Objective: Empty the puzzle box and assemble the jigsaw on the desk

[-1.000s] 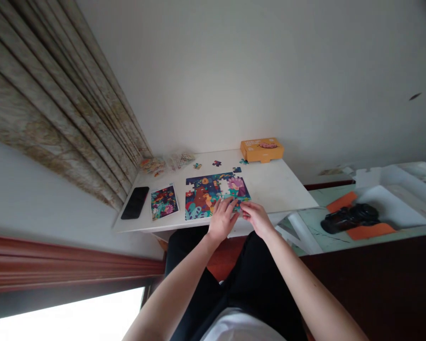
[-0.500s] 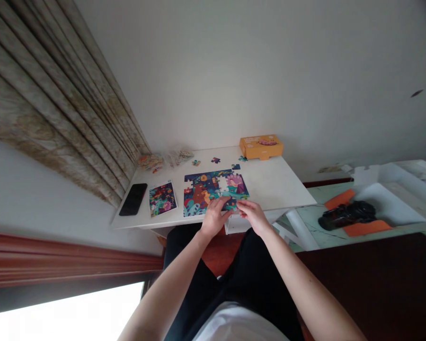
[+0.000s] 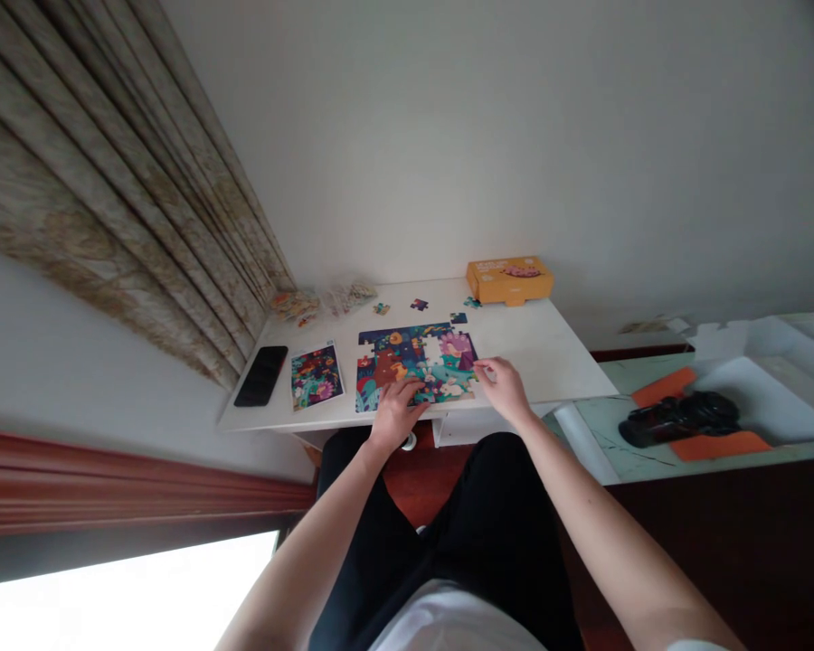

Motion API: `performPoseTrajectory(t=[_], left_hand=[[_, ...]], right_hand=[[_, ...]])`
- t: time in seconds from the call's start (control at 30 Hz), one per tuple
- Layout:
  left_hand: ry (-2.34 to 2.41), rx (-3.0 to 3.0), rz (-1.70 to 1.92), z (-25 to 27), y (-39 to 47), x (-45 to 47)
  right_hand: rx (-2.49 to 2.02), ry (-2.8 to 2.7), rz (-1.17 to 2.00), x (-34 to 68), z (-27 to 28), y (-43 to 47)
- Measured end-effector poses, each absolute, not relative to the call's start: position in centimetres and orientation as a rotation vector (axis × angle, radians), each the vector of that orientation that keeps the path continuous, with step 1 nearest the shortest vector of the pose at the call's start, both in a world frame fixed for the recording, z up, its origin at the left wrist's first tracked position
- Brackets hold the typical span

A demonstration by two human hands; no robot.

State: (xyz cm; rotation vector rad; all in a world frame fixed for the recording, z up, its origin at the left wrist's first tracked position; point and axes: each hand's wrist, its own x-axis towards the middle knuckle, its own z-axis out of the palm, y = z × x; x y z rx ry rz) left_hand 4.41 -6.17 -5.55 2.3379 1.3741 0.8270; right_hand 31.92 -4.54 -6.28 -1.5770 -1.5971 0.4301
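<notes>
A colourful jigsaw puzzle point(image 3: 407, 366), mostly joined, lies near the front edge of the white table, with gaps at its left side, upper middle and top right corner. My left hand point(image 3: 394, 411) rests on its lower edge, fingers stretched out over the pieces and thumb apart. At the puzzle's right edge is my right hand point(image 3: 506, 389), thumb and fingertips pressed together; anything between them is too small to make out. Behind the puzzle lie a dark blue loose piece point(image 3: 459, 317), a purple piece point(image 3: 419, 305), a yellowish piece point(image 3: 381, 308) and a teal piece point(image 3: 472, 302).
Left of the puzzle are a picture card point(image 3: 317, 376) and a black phone point(image 3: 261, 376). Bags of pieces point(image 3: 347, 297) sit at the back left, an orange box point(image 3: 511, 279) at the back right. A lower surface on the right holds a dark object point(image 3: 682, 418) and white packaging point(image 3: 777, 371).
My right hand has moved from the puzzle's lower edge to its right edge. My left hand has shifted slightly left, uncovering lower pieces. The camera view has turned a little.
</notes>
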Motion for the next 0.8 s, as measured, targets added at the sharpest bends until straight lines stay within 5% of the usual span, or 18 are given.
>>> performPoseTrajectory(t=[0.3, 0.8], left_hand=[[1.478, 2.230, 0.809, -5.1, -4.1, 4.8], [1.648, 2.071, 0.641, -4.7, 1.8, 10.5]], right_hand=[[-1.741, -1.965, 0.060, 32.8, -8.0, -0.8], [-1.767, -2.024, 0.085, 32.5, -7.5, -1.2]])
